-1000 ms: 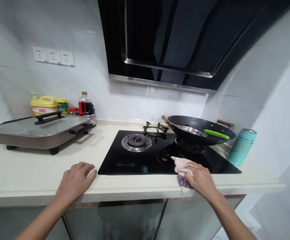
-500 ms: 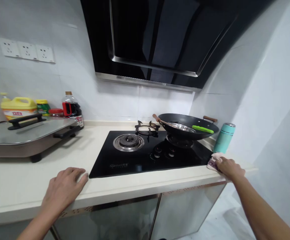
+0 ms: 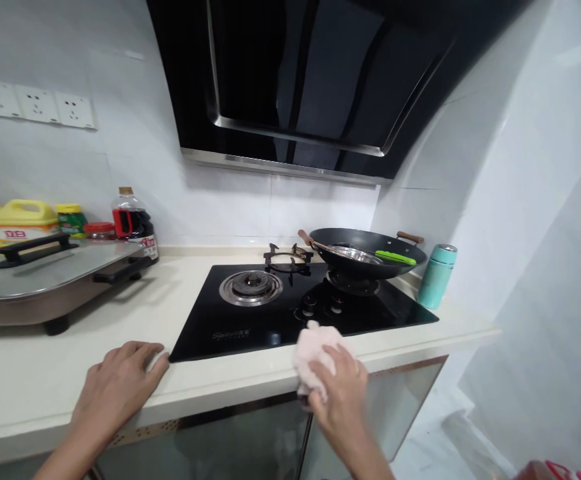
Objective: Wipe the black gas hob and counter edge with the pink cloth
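A pale pink cloth (image 3: 314, 353) is gripped in my right hand (image 3: 343, 387), at the front edge of the counter, just before the stove's control knobs. The cloth overlaps the front rim of the black glass gas stove (image 3: 265, 327) in the view. My left hand (image 3: 120, 380) rests on the white countertop (image 3: 210, 380), fingers stretched out, its tips close to the stove's front left corner. The left burner (image 3: 251, 287) has no pan support on it; a loose pan support (image 3: 290, 257) lies behind it. A black wok (image 3: 370, 257) with wooden handles sits over the right burner.
In the wok are a metal utensil and a green-handled tool (image 3: 395, 257). A turquoise flask (image 3: 437, 277) stands to its right. An electric pan (image 3: 30, 307) with glass lid fills the left counter, before a sauce bottle (image 3: 135, 223) and yellow jug (image 3: 17, 220). The range hood (image 3: 290, 80) hangs overhead.
My right hand has moved left with the cloth, from the stove's front right corner to its front middle. My left hand stays on the counter. The view has shifted slightly right.
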{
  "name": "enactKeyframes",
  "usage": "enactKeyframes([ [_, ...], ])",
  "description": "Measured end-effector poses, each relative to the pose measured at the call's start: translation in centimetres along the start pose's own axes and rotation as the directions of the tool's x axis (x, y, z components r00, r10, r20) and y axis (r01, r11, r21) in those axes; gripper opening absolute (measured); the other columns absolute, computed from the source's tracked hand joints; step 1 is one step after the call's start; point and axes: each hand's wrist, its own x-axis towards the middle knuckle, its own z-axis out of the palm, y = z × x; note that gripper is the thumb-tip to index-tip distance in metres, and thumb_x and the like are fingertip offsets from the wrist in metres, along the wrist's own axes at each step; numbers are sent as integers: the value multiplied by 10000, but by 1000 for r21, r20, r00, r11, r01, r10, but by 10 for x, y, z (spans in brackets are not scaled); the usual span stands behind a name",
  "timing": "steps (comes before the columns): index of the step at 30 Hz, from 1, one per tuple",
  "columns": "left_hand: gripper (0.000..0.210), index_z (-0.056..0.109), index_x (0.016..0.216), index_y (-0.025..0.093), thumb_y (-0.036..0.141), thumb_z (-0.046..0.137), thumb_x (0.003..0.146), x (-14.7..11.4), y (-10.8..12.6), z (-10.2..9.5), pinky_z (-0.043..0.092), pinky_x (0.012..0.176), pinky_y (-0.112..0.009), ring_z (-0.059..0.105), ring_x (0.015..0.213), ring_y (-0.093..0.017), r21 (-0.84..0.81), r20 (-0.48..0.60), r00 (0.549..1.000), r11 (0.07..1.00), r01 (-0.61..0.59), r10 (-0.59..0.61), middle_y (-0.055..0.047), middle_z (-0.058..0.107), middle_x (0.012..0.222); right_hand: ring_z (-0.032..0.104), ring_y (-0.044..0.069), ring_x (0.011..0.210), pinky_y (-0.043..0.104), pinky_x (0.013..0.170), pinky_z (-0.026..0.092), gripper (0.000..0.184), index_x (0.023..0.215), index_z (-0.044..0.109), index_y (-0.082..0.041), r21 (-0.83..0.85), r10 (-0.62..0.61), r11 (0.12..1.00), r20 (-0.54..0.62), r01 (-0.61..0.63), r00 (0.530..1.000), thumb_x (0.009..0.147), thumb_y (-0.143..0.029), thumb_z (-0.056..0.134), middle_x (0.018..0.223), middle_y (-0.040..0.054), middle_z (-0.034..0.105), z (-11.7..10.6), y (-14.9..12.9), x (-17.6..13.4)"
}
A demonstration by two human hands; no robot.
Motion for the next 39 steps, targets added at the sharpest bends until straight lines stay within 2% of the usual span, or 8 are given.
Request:
enactKeyframes([
  [4,545,769,1175,270,524,337,961,0,0,-3,465,984,-501,603,1242,-353,-11,9,1000,1000,9,-8,-88,698,1345,354,432,1460,645,1096,275,724,1384,612,-376,80,-83,993,-17,84,996,697,-169,710,1528,64,545,17,-56,-9],
  [9,547,768,1167,258,540,350,956,-2,-1,-7,471,983,-498,609,1246,-354,-28,-4,1000,1000,-8,8,-97,707,1336,441,369,1416,536,1070,343,616,1382,621,-376,21,-135,990,-197,142,971,820,-133,691,1463,70,590,23,-33,-17],
  [13,550,775,1143,259,540,341,954,-3,-1,-8,475,985,-497,618,1240,-353,-27,-7,1000,1000,-9,9,-96,715,1322,450,343,1419,497,1052,385,530,1373,623,-364,-69,-190,981,-192,179,963,901,-123,634,1447,82,575,18,32,-27],
  [21,576,772,1156,255,568,337,946,0,-5,-6,482,980,-486,613,1245,-355,-3,-4,1000,1000,-21,21,-103,713,1332,478,370,1350,504,1036,451,578,1416,563,-291,-340,101,937,38,-82,994,853,-230,682,1469,158,495,-23,212,-42],
  [24,552,771,1165,248,548,363,945,0,-3,-7,481,968,-487,613,1237,-359,-1,-3,1000,1000,-16,16,-112,714,1333,500,371,1308,509,984,465,639,1423,539,-301,-493,332,839,128,-231,935,808,-307,712,1511,152,469,-50,276,-37],
  [28,545,763,1192,244,535,368,954,0,2,-11,470,976,-498,604,1244,-365,-1,26,1000,1000,0,0,-122,700,1356,547,405,1205,510,894,480,652,1421,562,-280,-626,591,675,141,-391,794,805,-418,723,1483,184,473,-75,328,-25],
  [32,527,773,1173,241,519,384,952,0,4,-11,469,968,-494,603,1236,-370,-4,17,1000,1000,8,-8,-134,699,1347,587,415,1091,512,828,501,614,1401,592,-236,-638,639,635,116,-436,761,827,-423,702,1386,234,489,-72,329,-21],
  [39,531,764,1201,264,528,373,959,1,5,-12,475,908,-450,618,1204,-360,30,39,999,999,11,-12,-116,694,1351,445,469,1329,587,1023,448,553,1362,593,-159,-323,433,858,39,-399,901,844,-342,645,1475,256,358,-28,222,-37],
])
